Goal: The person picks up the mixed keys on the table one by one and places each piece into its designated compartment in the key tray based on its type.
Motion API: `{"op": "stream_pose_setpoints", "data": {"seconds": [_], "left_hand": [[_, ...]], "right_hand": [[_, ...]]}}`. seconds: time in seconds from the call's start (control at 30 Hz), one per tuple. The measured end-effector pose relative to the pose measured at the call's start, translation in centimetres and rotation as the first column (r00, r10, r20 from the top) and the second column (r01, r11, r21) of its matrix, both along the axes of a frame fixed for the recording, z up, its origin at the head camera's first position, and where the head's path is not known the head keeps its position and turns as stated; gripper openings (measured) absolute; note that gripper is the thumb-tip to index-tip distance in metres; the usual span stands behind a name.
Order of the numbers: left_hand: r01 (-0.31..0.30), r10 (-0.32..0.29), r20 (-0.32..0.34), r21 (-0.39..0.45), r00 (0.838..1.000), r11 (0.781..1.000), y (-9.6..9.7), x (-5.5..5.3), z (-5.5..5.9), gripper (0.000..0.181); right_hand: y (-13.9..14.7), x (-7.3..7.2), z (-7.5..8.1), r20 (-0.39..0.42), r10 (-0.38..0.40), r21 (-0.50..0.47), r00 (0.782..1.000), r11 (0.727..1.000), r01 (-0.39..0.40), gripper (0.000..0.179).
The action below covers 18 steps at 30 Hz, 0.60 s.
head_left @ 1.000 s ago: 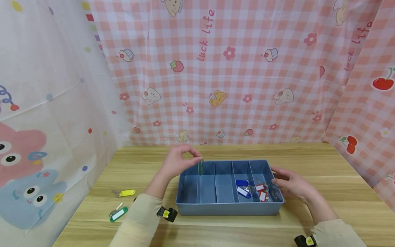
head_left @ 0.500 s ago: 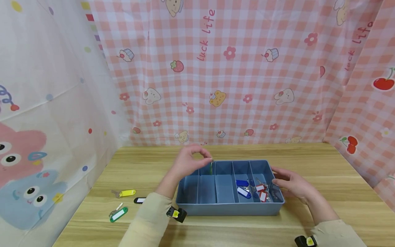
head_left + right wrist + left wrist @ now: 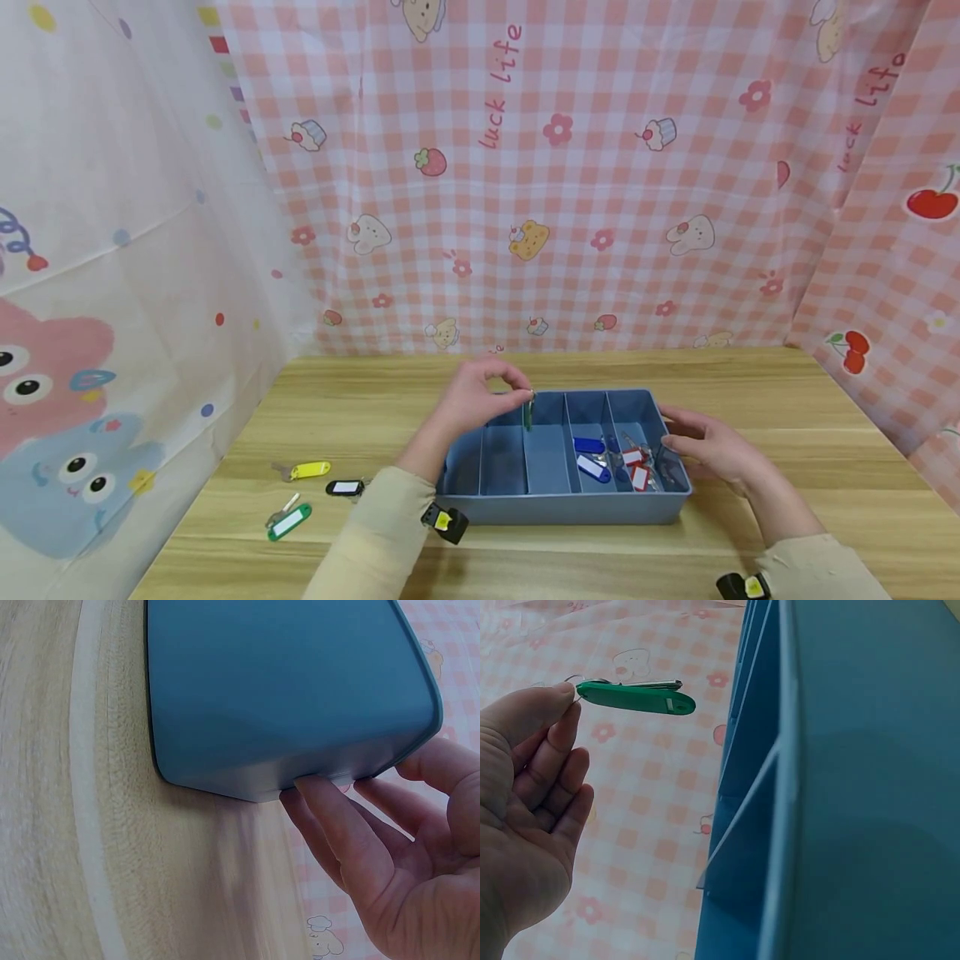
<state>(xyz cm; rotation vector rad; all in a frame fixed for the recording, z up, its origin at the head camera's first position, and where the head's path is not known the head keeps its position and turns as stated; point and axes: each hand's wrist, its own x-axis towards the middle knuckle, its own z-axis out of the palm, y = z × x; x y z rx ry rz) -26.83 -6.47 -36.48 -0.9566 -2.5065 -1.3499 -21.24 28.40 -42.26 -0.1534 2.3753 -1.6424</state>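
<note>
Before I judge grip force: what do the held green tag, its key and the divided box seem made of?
Green tag: probably hard plastic, smooth; even color and rounded end. Key: likely metal, polished; silvery highlights. Divided box: probably rigid plastic, satin blue; thin, evenly colored walls and soft sheen. Looks leave the exact plastic open.

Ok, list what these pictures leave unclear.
Head view: rear-left corner of the blue rectangular plastic box, hidden by the left hand.
Left wrist view: shape of the silver metal key, partly behind the green oval plastic tag.
Right wrist view: box's interior, hidden by its outer wall.
</note>
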Motion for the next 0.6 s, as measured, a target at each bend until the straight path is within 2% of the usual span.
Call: {"op": "stream_pose_setpoints", "data": {"seconds": [0.23, 0.6], "left_hand": [[0.015, -0.015, 0.005, -0.043, 1.000, 0.999, 0.6, 0.0, -0.1, 0.005], [0.041, -0.036, 0.052, -0.089, 0.998, 0.995, 1.2, -0.9, -0.9, 0.004]], "right_hand": [[0.0, 0.0, 0.0, 0.003, -0.002, -0.002, 1.000, 1.000, 0.002, 0.064], [-0.1, 0.0, 0.1, 0.006, -0.004, -0.003, 1.000, 1.000, 0.004, 0.063]]}}
